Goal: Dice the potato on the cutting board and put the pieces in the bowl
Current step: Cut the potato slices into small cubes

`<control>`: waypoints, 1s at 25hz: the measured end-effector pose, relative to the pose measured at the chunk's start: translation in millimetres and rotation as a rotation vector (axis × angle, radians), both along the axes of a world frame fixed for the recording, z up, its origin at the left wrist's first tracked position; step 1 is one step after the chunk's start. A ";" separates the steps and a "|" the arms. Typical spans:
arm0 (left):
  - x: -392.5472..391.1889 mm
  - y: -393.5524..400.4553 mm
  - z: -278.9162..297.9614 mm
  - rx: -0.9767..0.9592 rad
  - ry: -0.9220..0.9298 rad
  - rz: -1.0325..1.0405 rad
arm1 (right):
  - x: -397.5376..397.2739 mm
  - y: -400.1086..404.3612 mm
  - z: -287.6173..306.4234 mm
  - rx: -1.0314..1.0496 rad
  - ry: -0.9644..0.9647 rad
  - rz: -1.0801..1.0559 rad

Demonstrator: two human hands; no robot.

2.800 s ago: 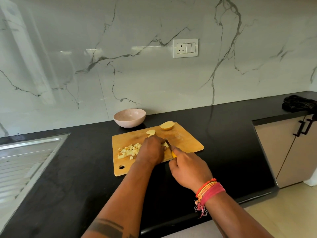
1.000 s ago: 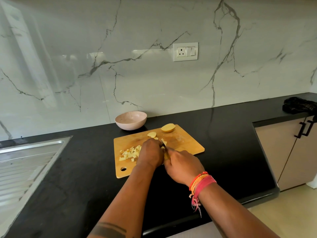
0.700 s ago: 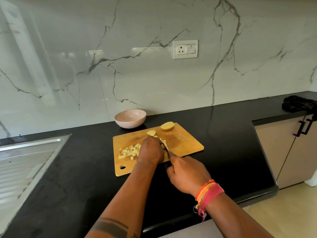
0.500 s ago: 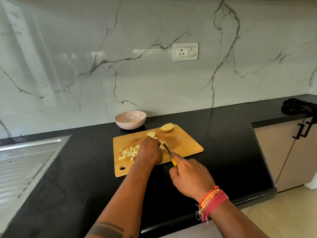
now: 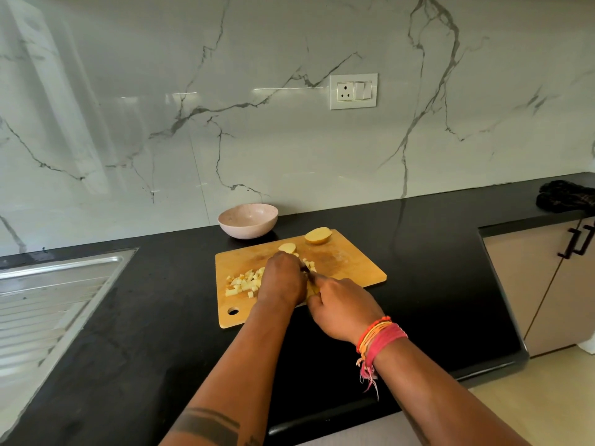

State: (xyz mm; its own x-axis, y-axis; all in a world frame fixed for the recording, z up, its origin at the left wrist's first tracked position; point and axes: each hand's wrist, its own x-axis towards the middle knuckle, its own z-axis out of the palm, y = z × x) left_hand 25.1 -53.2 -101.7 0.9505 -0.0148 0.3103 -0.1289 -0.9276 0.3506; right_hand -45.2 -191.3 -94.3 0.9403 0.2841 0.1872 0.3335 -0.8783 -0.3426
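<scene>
A wooden cutting board point(image 5: 351, 265) lies on the black counter. A pile of diced potato point(image 5: 243, 282) sits on its left part. A potato half point(image 5: 318, 235) and a smaller slice point(image 5: 287, 247) lie near its far edge. My left hand point(image 5: 282, 278) is curled over a potato piece in the middle of the board, hiding it. My right hand point(image 5: 343, 307) grips a yellow-handled knife point(image 5: 308, 275) whose blade meets the board beside my left fingers. A few cut cubes point(image 5: 310, 264) show past the blade. The pink bowl point(image 5: 248, 220) stands behind the board, with nothing in it.
A steel sink drainboard point(image 5: 48, 304) is set into the counter at the left. A dark cloth point(image 5: 566, 195) lies at the far right, above a cabinet door with a black handle point(image 5: 576, 241). A wall socket point(image 5: 353, 91) sits on the marble backsplash.
My right hand has gone back and forth with the knife, chopping beside my left fingers, and is now close to my left hand again. A few more cubes lie by the blade.
</scene>
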 end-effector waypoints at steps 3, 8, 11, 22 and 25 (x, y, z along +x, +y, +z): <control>-0.5 -2.4 0.2 -0.017 -0.021 0.020 | -7.7 -4.2 -3.6 -0.051 -0.017 0.007; -0.8 -4.5 -0.9 0.010 -0.035 0.039 | -32.9 -15.3 -13.0 -0.027 -0.068 -0.018; -3.9 -4.8 -0.3 -0.070 -0.043 0.037 | -37.7 -21.0 -11.7 0.067 -0.089 -0.074; -15.0 14.6 15.3 -0.584 -0.165 0.122 | -5.4 7.8 -5.5 -0.066 -0.023 -0.008; -13.9 19.8 14.4 -0.608 -0.185 0.133 | -9.7 25.2 -7.6 -0.063 -0.043 0.075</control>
State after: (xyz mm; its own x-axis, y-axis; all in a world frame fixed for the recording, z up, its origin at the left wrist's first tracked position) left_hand 11.3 -33.4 -87.3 0.8623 0.3290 0.3849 -0.1351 -0.5831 0.8011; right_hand -54.9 -166.1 -102.0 0.9076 0.3657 0.2064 0.4122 -0.8696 -0.2719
